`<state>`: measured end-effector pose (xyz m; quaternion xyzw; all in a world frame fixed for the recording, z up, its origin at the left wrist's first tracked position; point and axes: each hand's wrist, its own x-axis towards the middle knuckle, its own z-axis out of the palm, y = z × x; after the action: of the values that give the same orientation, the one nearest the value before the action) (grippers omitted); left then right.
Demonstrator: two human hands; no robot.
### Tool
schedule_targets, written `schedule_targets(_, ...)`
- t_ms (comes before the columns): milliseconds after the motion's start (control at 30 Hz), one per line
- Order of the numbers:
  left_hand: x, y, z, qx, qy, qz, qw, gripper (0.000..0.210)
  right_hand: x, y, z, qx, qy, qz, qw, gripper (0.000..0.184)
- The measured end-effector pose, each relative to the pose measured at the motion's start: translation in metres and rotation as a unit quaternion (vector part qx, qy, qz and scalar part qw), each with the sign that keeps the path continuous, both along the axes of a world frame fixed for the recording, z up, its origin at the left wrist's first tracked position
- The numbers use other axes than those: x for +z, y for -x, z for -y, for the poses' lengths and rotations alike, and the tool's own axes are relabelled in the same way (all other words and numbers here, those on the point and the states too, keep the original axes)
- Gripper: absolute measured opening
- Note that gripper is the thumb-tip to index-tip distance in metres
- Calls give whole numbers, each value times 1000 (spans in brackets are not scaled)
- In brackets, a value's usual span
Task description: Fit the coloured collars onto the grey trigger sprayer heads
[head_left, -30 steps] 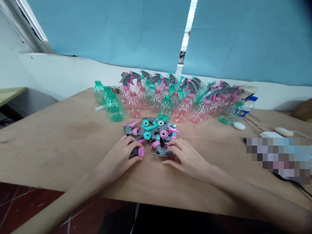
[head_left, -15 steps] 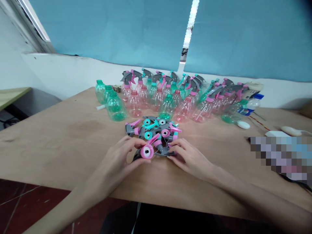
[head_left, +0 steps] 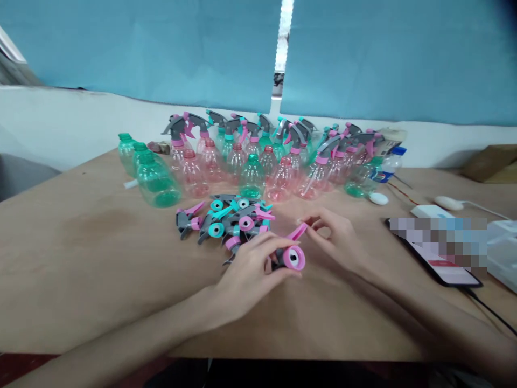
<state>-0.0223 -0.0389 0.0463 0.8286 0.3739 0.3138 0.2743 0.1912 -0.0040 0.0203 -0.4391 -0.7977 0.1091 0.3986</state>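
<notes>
A pink-and-grey trigger spray head [head_left: 294,258] is in my left hand [head_left: 246,272], gripped between thumb and fingers. Its round pink collar, with a white inner ring, faces me, and its pink trigger points up to the right. My right hand [head_left: 337,237] is at the trigger's tip, thumb and forefinger closed together; whether they grip the trigger or something small and pale is unclear. Left of and behind my left hand lies a pile of loose spray heads [head_left: 226,218] in grey with pink or turquoise parts, partly covered by that hand.
Behind the pile stand open pink bottles [head_left: 196,178] and green bottles [head_left: 157,180], with several spray-topped bottles [head_left: 297,145] further back. At right are a blue-capped bottle [head_left: 390,164], a white oval object [head_left: 378,199], a phone [head_left: 452,269] with a cable, and a cardboard box [head_left: 490,164].
My left hand has moved right with the spray head, away from the pile. The right hand has left the pile and come up to the trigger. The view has shifted right.
</notes>
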Motion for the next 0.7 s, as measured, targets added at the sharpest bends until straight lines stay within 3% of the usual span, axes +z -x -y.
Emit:
schedule_targets(133, -24, -33, -14, -52, 27, -15, 998, 29, -25, -22, -13, -42, 81, -66, 994, 14)
schedule_targets(267, -40, -53, -27, -65, 41, -37, 996, 23, -42, -38, -20, -78, 90, -101, 988, 20)
schedule_targets(367, -42, -57, -32, -68, 40, -35, 996, 23, -41, -41, -21, -107, 83, -129, 982, 23)
schedule_targets(533, -39, -55, -38, -18, 29, -25, 999, 20, -34, -29, -8, -118, 81, -174, 974, 24)
schedule_targets(700, -41, -53, -44, -16, 28, -33, 999, 16, -26, -19, 9, -59, 67, -105, 990, 16)
